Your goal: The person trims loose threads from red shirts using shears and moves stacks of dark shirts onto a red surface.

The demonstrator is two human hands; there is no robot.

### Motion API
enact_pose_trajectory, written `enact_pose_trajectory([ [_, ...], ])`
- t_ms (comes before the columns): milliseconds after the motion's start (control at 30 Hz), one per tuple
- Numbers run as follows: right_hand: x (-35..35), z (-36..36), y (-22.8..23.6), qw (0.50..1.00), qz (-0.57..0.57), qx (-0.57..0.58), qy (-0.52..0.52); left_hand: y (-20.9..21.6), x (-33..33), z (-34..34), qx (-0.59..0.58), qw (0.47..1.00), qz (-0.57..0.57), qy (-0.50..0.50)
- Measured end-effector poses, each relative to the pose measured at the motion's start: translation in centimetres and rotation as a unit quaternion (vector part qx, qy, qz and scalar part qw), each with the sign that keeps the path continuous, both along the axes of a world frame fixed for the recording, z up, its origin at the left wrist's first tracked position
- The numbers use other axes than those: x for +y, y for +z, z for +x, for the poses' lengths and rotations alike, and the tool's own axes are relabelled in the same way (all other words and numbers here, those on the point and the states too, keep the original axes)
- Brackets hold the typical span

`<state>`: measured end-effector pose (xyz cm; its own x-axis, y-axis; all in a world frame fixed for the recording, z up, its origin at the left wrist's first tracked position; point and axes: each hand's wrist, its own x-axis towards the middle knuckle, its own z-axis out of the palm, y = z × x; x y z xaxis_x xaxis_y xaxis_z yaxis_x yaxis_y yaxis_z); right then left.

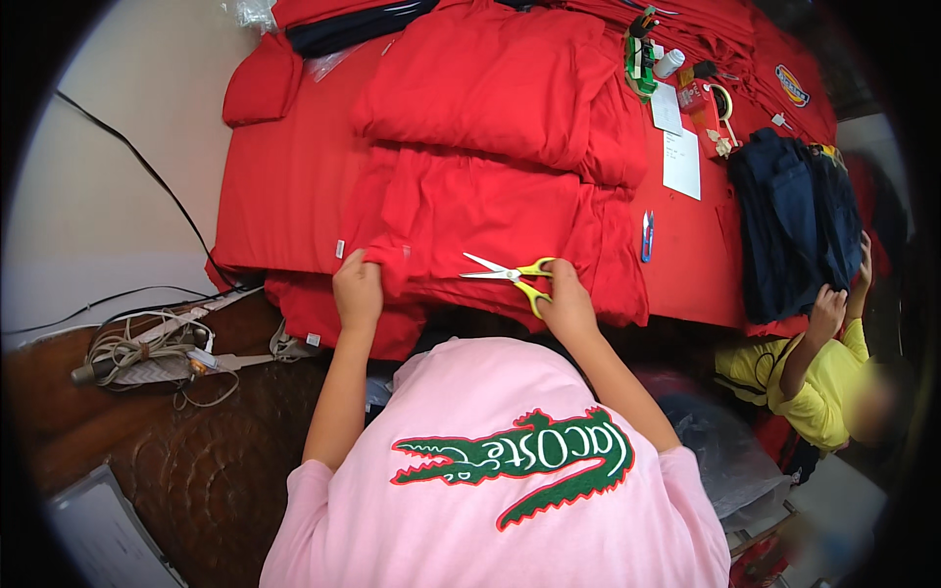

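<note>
Scissors (514,275) blocking middle, free strip right of snips (647,238)

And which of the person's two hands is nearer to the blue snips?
The right: the right hand, holding scissors, is left of the snips. The left hand, holding red cloth, is much farther left.

Blue snips (647,237) lie near two white sheets of paper (682,165). Beyond these, a small white bottle (669,65) is beside a green holder (639,74), with a roll of tape (722,101) at a red box (696,95). On the right, a person in a yellow shirt (818,390) is beside navy clothes (792,220). Tangled pale cords (137,348) lie at the left, and a black cable (142,147) runs along the white wall (118,211).
</note>
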<state>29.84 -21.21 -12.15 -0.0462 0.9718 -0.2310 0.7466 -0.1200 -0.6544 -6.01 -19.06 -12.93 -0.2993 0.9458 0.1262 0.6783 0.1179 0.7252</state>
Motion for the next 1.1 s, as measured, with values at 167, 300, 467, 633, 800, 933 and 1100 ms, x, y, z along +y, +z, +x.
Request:
enact_pose_trajectory([
  [167, -4.7, 6.8, -0.7, 0.958, 0.020, 0.159, -0.236, -5.7, -6.2, -8.7, -0.059, 0.992, 0.007, 0.112],
  [300, -8.7, 7.9, -3.0, 0.942, 0.008, 0.200, -0.270, -7.0, -8.2, -6.0, -0.338, 0.909, -0.148, 0.192],
  [467, -4.0, 8.8, 1.3, 0.889, -0.048, 0.378, -0.255, 1.9, 1.1, -7.2, -0.520, 0.808, -0.263, 0.084],
  [633, 10.6, 12.2, 13.4, 0.839, 0.245, 0.454, -0.175, 18.0, 17.2, -4.5, -0.565, 0.771, -0.053, -0.291],
  [800, 13.1, 10.8, 19.7, 0.770, 0.308, 0.538, -0.152, 20.8, 17.5, 6.1, -0.424, 0.850, 0.096, -0.299],
  [933, 6.8, 10.3, 11.7, 0.866, 0.180, 0.431, -0.177, 9.2, 10.5, 5.4, -0.306, 0.887, -0.187, -0.291],
  [1100, -1.6, 9.5, -2.5, 0.939, 0.039, 0.244, -0.240, -1.6, -1.6, 3.5, -0.358, 0.889, -0.265, -0.112],
])
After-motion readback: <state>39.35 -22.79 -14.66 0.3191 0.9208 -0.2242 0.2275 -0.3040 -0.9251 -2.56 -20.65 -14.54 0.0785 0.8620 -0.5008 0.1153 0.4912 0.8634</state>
